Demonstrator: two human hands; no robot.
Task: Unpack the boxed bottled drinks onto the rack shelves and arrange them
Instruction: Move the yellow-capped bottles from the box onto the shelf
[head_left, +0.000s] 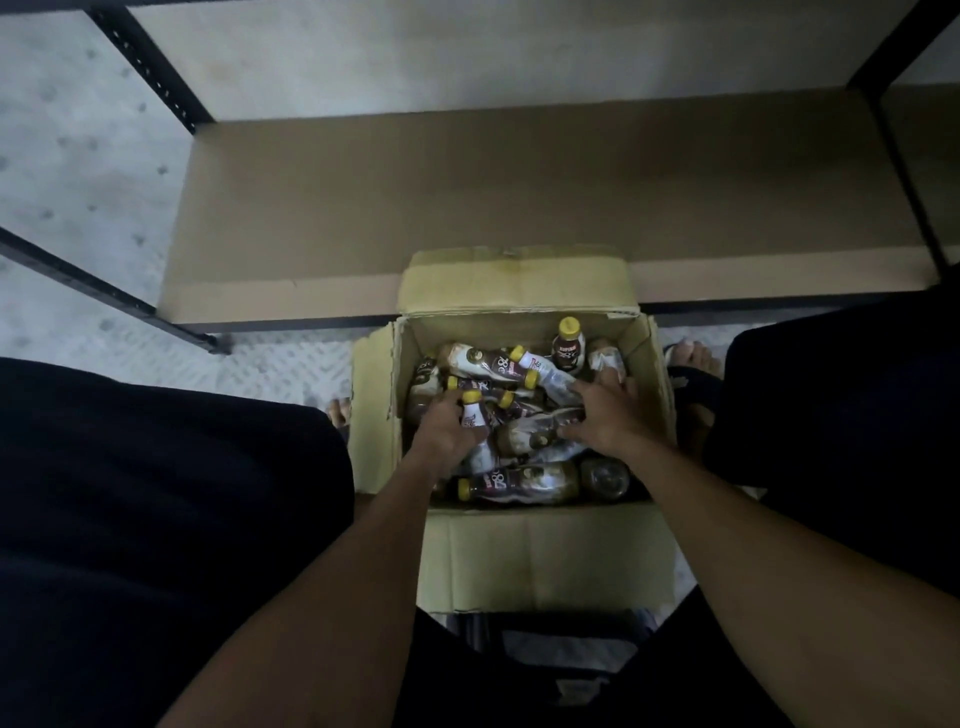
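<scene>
Patterned floor (78, 171), rack shelf (519, 197), box (545, 556), bottle (474, 415)

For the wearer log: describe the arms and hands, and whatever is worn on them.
The left hand and right hand are bare: no gloves, no watch or band at either wrist. Both forearms are uncovered, with no sleeve in view.

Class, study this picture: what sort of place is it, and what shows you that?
Probably a storeroom or shop stockroom: a dark metal rack whose board shelf is bare, an open cardboard box of jumbled bottled drinks, and a plain pale floor.
</scene>
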